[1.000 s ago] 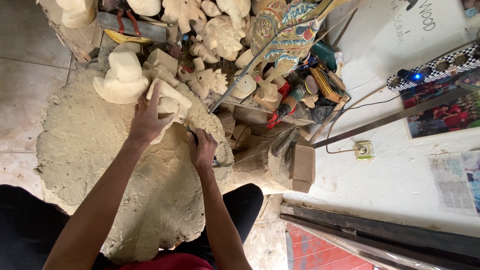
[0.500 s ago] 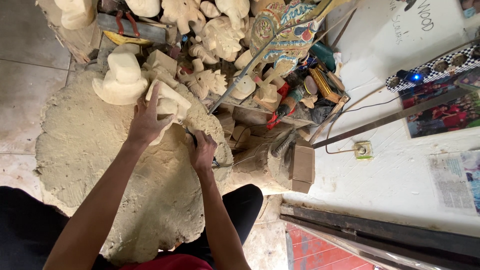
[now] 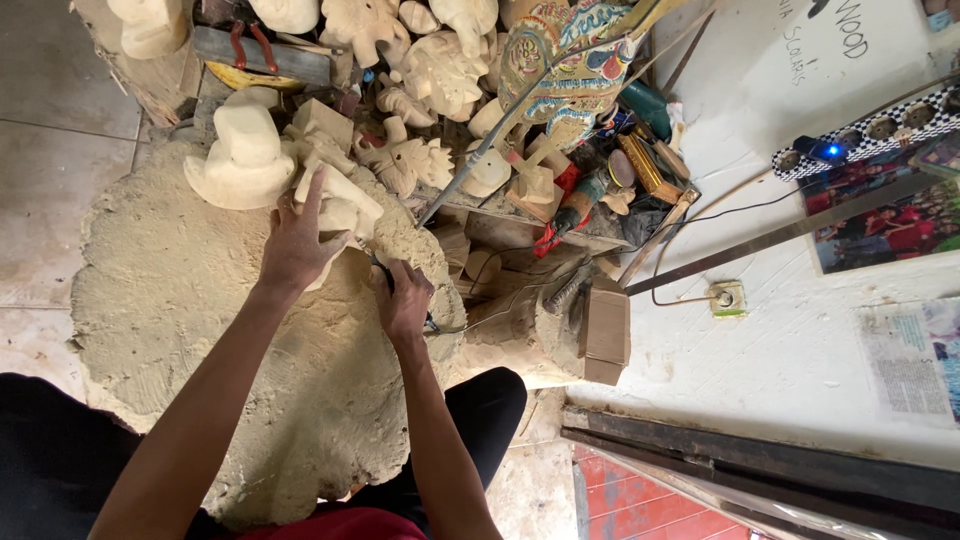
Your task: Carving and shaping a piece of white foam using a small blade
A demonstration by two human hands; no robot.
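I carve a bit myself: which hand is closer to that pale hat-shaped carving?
Left. The left hand rests on the wood block right beside the hat-shaped carving; the right hand is lower, farther off.

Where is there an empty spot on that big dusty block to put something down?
The dusty block is bare left of and below the left hand, out to its edge by the floor tiles. It is crowded beyond both hands: the pale carving, the hat-shaped carving, the right hand, and tools.
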